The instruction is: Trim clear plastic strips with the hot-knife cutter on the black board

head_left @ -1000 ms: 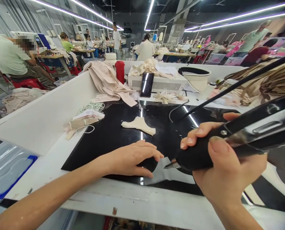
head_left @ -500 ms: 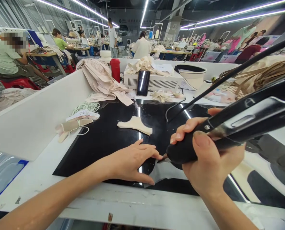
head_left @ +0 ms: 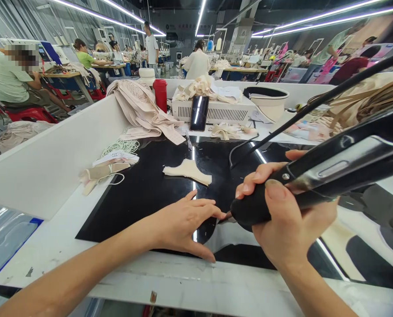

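Note:
My right hand (head_left: 289,224) is closed around the thick black handle of a hand tool (head_left: 345,165) with a silver panel on its side. The tool slants up to the right, close to the camera. From under its lower end a narrow metal part (head_left: 227,217) sticks out, and my left index fingertip is at it. My left hand (head_left: 183,222) lies low over the glossy black mat (head_left: 133,211), fingers apart and thumb stretched toward me. Beyond it on the mat is a small cream fabric piece (head_left: 188,171). What lies beneath the tool is mostly hidden.
A black cable (head_left: 298,116) crosses the right side. Beige fabric pieces (head_left: 140,108), a red bottle (head_left: 160,94), a phone (head_left: 199,113) and a white vented box (head_left: 228,113) stand behind the mat. Pale cords (head_left: 120,147) lie left. Cream pieces (head_left: 342,248) are at right. People sit at machines beyond.
The view has shifted slightly, so the surroundings sit a little further right. My left thumb has moved slightly toward me. My right hand keeps its hold on the tool.

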### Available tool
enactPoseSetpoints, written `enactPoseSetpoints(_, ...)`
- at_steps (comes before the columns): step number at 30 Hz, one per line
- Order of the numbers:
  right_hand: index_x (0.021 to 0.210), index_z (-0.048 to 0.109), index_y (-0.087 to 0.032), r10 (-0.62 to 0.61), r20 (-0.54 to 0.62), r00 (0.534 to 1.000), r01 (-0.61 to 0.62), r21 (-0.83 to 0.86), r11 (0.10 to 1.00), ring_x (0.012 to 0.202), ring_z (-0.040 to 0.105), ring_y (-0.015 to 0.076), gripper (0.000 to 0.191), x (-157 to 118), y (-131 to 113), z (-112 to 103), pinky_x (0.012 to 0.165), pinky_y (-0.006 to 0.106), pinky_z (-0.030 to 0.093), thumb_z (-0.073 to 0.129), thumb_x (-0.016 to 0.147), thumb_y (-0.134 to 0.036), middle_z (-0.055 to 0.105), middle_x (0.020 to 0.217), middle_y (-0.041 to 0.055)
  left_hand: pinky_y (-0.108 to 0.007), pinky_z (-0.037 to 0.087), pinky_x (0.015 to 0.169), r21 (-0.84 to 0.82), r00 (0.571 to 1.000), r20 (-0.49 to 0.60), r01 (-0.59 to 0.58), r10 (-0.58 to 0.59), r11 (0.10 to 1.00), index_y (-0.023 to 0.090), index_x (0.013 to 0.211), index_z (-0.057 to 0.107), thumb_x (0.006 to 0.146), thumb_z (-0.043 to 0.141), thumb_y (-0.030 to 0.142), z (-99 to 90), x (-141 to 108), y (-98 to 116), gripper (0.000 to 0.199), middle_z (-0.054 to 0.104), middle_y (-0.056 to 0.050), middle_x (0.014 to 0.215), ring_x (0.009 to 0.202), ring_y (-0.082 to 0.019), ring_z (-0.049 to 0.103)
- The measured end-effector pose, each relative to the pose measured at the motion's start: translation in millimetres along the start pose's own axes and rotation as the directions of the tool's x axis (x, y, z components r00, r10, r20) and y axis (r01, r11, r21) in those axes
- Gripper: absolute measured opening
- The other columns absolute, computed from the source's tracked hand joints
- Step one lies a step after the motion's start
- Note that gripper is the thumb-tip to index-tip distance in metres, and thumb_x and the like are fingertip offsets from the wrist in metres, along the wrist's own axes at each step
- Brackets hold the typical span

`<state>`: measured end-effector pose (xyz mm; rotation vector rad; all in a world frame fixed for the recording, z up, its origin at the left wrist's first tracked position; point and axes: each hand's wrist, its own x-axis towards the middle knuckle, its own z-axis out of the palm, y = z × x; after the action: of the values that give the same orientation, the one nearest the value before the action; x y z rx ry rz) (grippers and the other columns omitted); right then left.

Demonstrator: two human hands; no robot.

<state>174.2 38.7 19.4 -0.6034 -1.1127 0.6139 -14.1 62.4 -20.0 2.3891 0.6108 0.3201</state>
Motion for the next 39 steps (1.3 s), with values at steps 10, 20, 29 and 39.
enactPoseSetpoints(10, 0.122, 0.065, -0.028, 0.068, 0.005, 0.998, -0.068, 0.062, 0.996, 0.063, 0.065, 0.0158, 0.042, -9, -6, 3, 0.054, 0.032, 0.058, 0.088, 0.087, -0.030, 0.069, 0.086, -0.0038, -0.071, 0.011, 0.131, -0.001, 1.000, -0.014, -0.009, 0.009, 1.000, 0.024, 0.139, 0.054, 0.082, 0.090, 0.048, 0.5, 0, 0, 0.071, 0.061, -0.014, 0.151, 0.153, -0.035, 0.047)
enactPoseSetpoints(20, 0.121, 0.064, -0.027, 0.094, 0.055, 0.994, -0.100, 0.115, 0.988, 0.064, 0.062, 0.0157, 0.040, -17, -15, 6, 0.054, 0.030, 0.057, 0.087, 0.088, -0.030, 0.067, 0.085, -0.0026, -0.071, 0.009, 0.131, 0.021, 1.000, -0.006, 0.002, -0.002, 1.000, 0.022, 0.147, 0.050, 0.081, 0.092, 0.045, 2.0, 1, 1, 0.081, 0.056, -0.017, 0.158, 0.155, -0.034, 0.044)
enactPoseSetpoints(29, 0.122, 0.062, -0.028, 0.120, 0.059, 0.991, -0.124, 0.071, 0.990, 0.063, 0.063, 0.0178, 0.042, -24, -16, 10, 0.055, 0.033, 0.058, 0.087, 0.088, -0.035, 0.064, 0.083, -0.0023, -0.075, 0.008, 0.129, 0.020, 1.000, 0.007, -0.005, 0.004, 1.000, 0.025, 0.149, 0.050, 0.083, 0.090, 0.041, 4.5, 2, -1, 0.079, 0.057, -0.016, 0.156, 0.158, -0.035, 0.039)
enactPoseSetpoints(39, 0.114, 0.070, -0.026, 0.039, -0.065, 0.997, -0.036, 0.042, 0.998, 0.058, 0.063, 0.0160, 0.039, 1, -20, -2, 0.051, 0.031, 0.058, 0.090, 0.081, -0.028, 0.069, 0.080, -0.0035, -0.069, 0.021, 0.130, 0.108, 0.990, -0.041, -0.126, 0.131, 0.986, 0.022, 0.104, 0.068, 0.095, 0.081, 0.036, -1.8, -7, -5, 0.021, 0.053, -0.013, 0.161, 0.154, -0.035, 0.044)
